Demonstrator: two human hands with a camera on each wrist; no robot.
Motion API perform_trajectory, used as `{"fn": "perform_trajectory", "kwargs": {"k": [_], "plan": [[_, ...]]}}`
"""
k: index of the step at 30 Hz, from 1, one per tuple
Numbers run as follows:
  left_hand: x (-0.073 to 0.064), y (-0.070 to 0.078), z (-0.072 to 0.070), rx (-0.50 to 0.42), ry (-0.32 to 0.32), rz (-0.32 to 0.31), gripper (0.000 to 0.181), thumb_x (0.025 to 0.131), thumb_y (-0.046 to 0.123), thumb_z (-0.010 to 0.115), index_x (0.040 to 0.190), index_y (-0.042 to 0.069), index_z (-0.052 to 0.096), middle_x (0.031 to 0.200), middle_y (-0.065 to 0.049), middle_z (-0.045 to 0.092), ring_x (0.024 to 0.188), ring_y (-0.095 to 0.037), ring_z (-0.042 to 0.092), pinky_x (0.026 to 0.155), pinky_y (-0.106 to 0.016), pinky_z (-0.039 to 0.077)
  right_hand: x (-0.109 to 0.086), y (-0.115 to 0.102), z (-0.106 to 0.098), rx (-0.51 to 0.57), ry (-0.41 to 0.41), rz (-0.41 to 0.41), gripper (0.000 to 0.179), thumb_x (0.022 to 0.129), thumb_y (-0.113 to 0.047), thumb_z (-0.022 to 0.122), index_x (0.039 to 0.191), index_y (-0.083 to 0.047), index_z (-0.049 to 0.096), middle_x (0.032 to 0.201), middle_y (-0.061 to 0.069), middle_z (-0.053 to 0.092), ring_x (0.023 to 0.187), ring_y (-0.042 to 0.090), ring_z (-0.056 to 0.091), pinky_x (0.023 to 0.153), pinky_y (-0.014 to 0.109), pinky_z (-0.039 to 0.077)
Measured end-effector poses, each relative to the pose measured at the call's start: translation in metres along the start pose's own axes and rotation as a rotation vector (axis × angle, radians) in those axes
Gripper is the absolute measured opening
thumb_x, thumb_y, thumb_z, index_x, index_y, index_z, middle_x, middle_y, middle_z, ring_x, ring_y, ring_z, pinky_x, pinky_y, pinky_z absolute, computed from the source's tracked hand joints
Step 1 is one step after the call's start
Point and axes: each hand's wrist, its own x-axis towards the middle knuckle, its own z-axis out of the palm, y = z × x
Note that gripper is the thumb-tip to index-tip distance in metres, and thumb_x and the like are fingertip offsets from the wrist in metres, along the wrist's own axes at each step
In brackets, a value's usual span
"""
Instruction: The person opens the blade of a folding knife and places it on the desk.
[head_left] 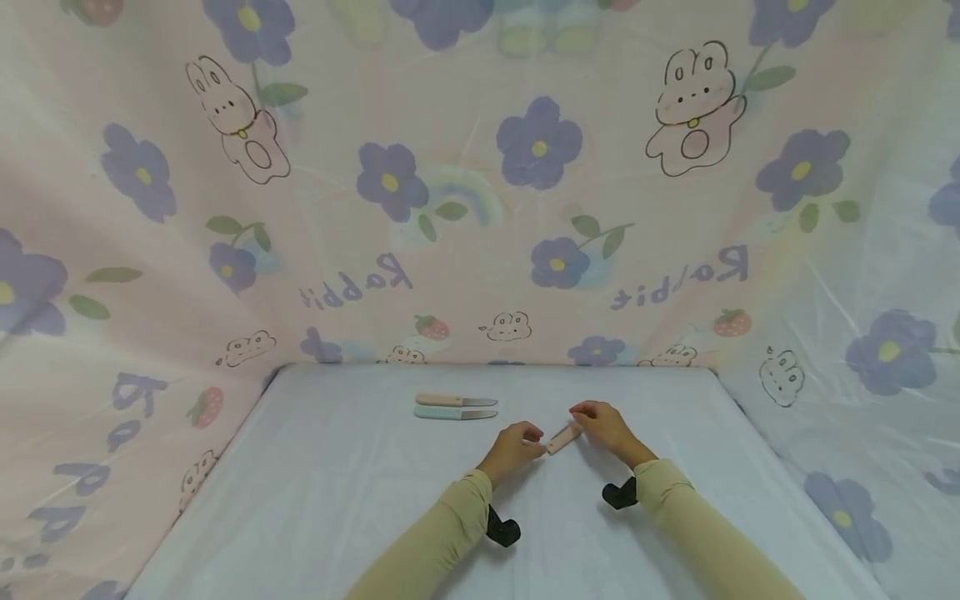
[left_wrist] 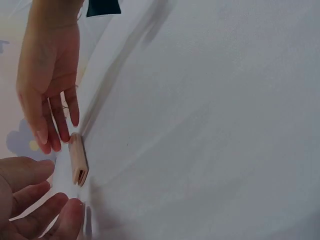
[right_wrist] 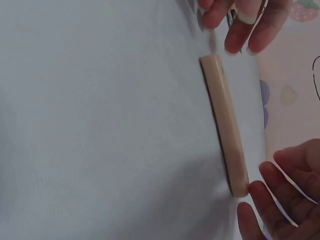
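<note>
A beige folding knife (head_left: 564, 438) lies aslant on the white surface between my hands, its blade apparently folded into the handle. The handle (left_wrist: 78, 159) has a slot at its near end in the left wrist view. My left hand (head_left: 513, 451) is beside the lower left end, fingers relaxed, with a small gap to the handle. At the other end, my right hand (head_left: 606, 428) has loosely bent fingers, and a fingertip (right_wrist: 256, 189) is at or touching the handle's rounded end. Neither hand grips it.
Further left lie two knives with blades out, pointing right: one with a beige handle (head_left: 439, 400), one with a mint handle (head_left: 438, 412). A patterned curtain (head_left: 465, 250) with flowers and rabbits encloses the white-covered table (head_left: 315, 500) at the back and sides.
</note>
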Motion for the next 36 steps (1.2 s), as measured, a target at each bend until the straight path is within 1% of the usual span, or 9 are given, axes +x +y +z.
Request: {"fn": "perform_trajectory", "kwargs": {"k": [3, 7, 12, 17, 22, 26, 30, 32, 36], "plan": [[0.002, 0.002, 0.007, 0.026, -0.005, -0.006, 0.025, 0.080, 0.015, 0.066, 0.102, 0.005, 0.059, 0.096, -0.005, 0.060, 0.085, -0.014, 0.056, 0.071, -0.030, 0.047, 0.002, 0.003, 0.002, -0.003, -0.015, 0.003, 0.022, 0.090, -0.014, 0.052, 0.102, 0.001, 0.062, 0.100, 0.012, 0.061, 0.092, 0.025, 0.053, 0.075, 0.037, 0.043], [0.007, -0.001, 0.015, 0.043, 0.009, 0.013, 0.026, 0.079, 0.013, 0.067, 0.101, 0.004, 0.059, 0.094, -0.004, 0.059, 0.081, -0.012, 0.054, 0.070, -0.029, 0.046, 0.005, 0.010, 0.006, 0.005, -0.026, 0.028, 0.020, 0.089, -0.015, 0.053, 0.101, -0.002, 0.062, 0.099, 0.010, 0.061, 0.091, 0.023, 0.053, 0.075, 0.036, 0.043], [0.012, -0.007, 0.025, 0.095, 0.069, 0.041, 0.026, 0.075, 0.010, 0.069, 0.099, 0.004, 0.059, 0.086, -0.002, 0.059, 0.075, -0.010, 0.053, 0.067, -0.027, 0.045, 0.004, 0.018, 0.009, 0.015, -0.038, 0.069, 0.019, 0.088, -0.013, 0.054, 0.101, -0.004, 0.063, 0.101, 0.009, 0.061, 0.095, 0.024, 0.052, 0.079, 0.038, 0.043], [0.015, -0.009, 0.030, 0.127, 0.112, 0.065, 0.024, 0.073, 0.006, 0.070, 0.095, 0.002, 0.059, 0.077, 0.001, 0.059, 0.069, -0.008, 0.052, 0.063, -0.024, 0.045, 0.001, 0.016, 0.009, 0.008, -0.032, 0.036, 0.018, 0.086, -0.011, 0.055, 0.100, -0.003, 0.063, 0.100, 0.010, 0.061, 0.096, 0.026, 0.053, 0.080, 0.041, 0.043], [0.014, -0.013, 0.031, 0.100, 0.158, 0.125, 0.023, 0.073, 0.006, 0.070, 0.093, 0.002, 0.060, 0.076, 0.000, 0.060, 0.068, -0.007, 0.053, 0.061, -0.023, 0.045, -0.002, 0.015, 0.008, -0.003, -0.047, 0.018, 0.018, 0.085, -0.009, 0.055, 0.099, -0.003, 0.063, 0.097, 0.008, 0.062, 0.093, 0.024, 0.054, 0.078, 0.040, 0.044], [0.011, -0.018, 0.028, 0.022, 0.187, 0.178, 0.024, 0.074, 0.007, 0.069, 0.096, 0.002, 0.060, 0.081, -0.003, 0.062, 0.071, -0.008, 0.058, 0.064, -0.022, 0.047, -0.005, 0.016, 0.008, 0.006, -0.061, 0.048, 0.018, 0.085, -0.010, 0.055, 0.099, -0.003, 0.063, 0.096, 0.007, 0.062, 0.090, 0.022, 0.054, 0.075, 0.037, 0.044], [0.010, -0.020, 0.024, -0.074, 0.210, 0.165, 0.025, 0.077, 0.009, 0.068, 0.100, 0.002, 0.060, 0.087, -0.003, 0.062, 0.075, -0.009, 0.060, 0.067, -0.022, 0.048, -0.007, 0.014, 0.008, 0.090, -0.091, 0.117, 0.019, 0.085, -0.013, 0.056, 0.100, -0.005, 0.064, 0.101, 0.007, 0.060, 0.092, 0.021, 0.051, 0.073, 0.034, 0.043], [0.010, -0.022, 0.022, -0.135, 0.239, 0.128, 0.025, 0.077, 0.009, 0.068, 0.101, 0.003, 0.060, 0.088, -0.002, 0.062, 0.077, -0.010, 0.060, 0.068, -0.022, 0.048, -0.008, 0.012, 0.009, 0.147, -0.112, 0.141, 0.020, 0.085, -0.015, 0.057, 0.101, -0.005, 0.064, 0.104, 0.006, 0.059, 0.092, 0.019, 0.050, 0.072, 0.031, 0.042], [0.015, -0.028, 0.021, -0.402, 0.304, 0.023, 0.027, 0.077, 0.004, 0.067, 0.103, 0.000, 0.059, 0.093, -0.006, 0.061, 0.077, -0.012, 0.059, 0.065, -0.026, 0.051, -0.012, 0.005, 0.012, 0.236, -0.165, 0.163, 0.023, 0.085, -0.017, 0.057, 0.103, -0.003, 0.063, 0.096, 0.006, 0.059, 0.082, 0.019, 0.048, 0.064, 0.028, 0.040]]}}
